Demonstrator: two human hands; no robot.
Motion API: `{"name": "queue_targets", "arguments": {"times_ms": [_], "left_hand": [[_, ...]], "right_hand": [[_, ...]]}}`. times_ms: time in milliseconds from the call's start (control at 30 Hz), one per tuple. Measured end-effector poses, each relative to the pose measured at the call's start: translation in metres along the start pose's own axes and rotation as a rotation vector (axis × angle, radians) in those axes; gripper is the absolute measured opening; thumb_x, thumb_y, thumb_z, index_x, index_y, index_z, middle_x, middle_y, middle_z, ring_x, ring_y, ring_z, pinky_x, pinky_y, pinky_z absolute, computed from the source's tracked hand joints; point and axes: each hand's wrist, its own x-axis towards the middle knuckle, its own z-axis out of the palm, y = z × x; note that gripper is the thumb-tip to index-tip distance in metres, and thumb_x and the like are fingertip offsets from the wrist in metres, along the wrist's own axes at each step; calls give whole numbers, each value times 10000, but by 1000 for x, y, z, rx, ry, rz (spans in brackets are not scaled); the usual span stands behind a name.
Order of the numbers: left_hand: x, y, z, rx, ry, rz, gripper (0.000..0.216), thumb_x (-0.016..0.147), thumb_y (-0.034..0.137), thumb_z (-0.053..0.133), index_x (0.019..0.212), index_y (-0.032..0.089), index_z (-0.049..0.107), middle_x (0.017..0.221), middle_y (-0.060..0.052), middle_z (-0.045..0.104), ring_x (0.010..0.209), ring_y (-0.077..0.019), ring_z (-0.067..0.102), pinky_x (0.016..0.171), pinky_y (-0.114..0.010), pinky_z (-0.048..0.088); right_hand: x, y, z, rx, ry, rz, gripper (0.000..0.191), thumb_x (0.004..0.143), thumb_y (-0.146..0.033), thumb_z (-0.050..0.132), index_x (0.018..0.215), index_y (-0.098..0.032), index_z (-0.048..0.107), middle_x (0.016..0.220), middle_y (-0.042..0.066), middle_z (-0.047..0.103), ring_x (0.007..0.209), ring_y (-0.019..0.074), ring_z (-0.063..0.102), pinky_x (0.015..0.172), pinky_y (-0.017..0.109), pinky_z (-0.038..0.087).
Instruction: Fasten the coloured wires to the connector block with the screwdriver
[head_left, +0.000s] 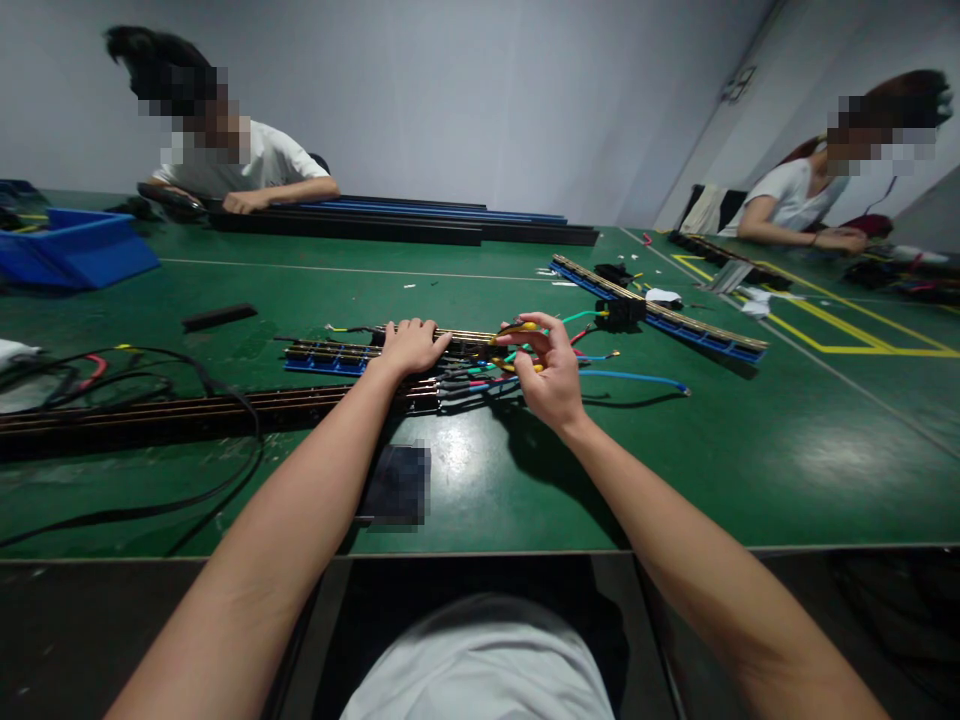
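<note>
My left hand lies flat, fingers spread, on a short blue rail with copper strips at the middle of the green table. My right hand is closed round a yellow-handled hand tool, held at the rail's right end. There a bundle of coloured wires fans out: green, red, blue and black. A long black rail with copper strips runs left from under my left forearm.
Black cables loop at the left. A blue bin stands far left. Another blue rail lies diagonally to the right. Long black and blue rails lie at the back, where a person sits; another person sits far right.
</note>
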Motion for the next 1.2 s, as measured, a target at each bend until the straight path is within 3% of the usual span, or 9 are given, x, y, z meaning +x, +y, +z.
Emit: {"name": "queue_targets", "arguments": {"times_ms": [167,367,533,733,833,967,1100,1200], "left_hand": [[0,-1,1,12,3,-2,599,1018,560,251,1318,171,593,1413,-183,574,1324,-344,493,1128,-534,291],[2,-3,3,3,9,3,600,1016,561,256,1313,166,597,1404,-188,578,1323,-347,492,1129,-539,287],[2,-3,4,3,5,1,608,1015,564,251,1313,163,597,1411,-190,571,1324,-352,489,1128,-538,287],[3,-3,5,10,13,0,604,1016,572,245,1309,177,595,1404,-178,581,1321,-343,495,1128,-530,292],[2,-3,4,13,12,-1,605,1015,571,251,1319,173,591,1409,-184,577,1321,-346,494,1123,-530,298],[2,-2,3,15,7,-1,606,1014,565,258,1331,165,585,1416,-188,570,1330,-352,485,1125,-539,288],[2,-1,2,14,4,5,607,1016,559,259,1334,155,583,1416,-195,567,1332,-356,482,1128,-540,284],[2,0,2,16,6,0,605,1018,563,258,1331,160,584,1413,-191,569,1331,-351,484,1131,-537,285]], "right_hand": [[1,-1,0,37,-7,-16,391,789,-114,514,1161,-236,521,1050,48,735,950,189,751,609,244,564],[8,3,-7,64,83,-21,396,805,-114,507,1183,-232,514,950,28,747,994,194,739,870,361,603],[14,10,-13,90,4,63,355,807,-139,490,1147,-238,519,971,22,738,910,179,753,622,261,612],[6,6,-9,51,-135,-16,384,805,-118,504,1166,-239,552,974,29,745,954,180,752,689,265,615],[1,5,-8,-20,-281,-144,406,825,-104,500,1198,-247,570,1024,40,749,947,177,756,724,286,623],[0,2,-8,-185,-392,-461,438,856,-55,431,1193,-255,626,1046,43,759,1174,199,688,996,409,584],[-1,-4,-7,-341,-489,-647,437,881,-17,413,1130,-265,673,1065,41,772,1211,190,669,933,369,599],[-4,-9,-5,-452,-580,-676,418,895,-30,438,1119,-286,680,1070,29,779,1211,200,669,875,354,589]]}}
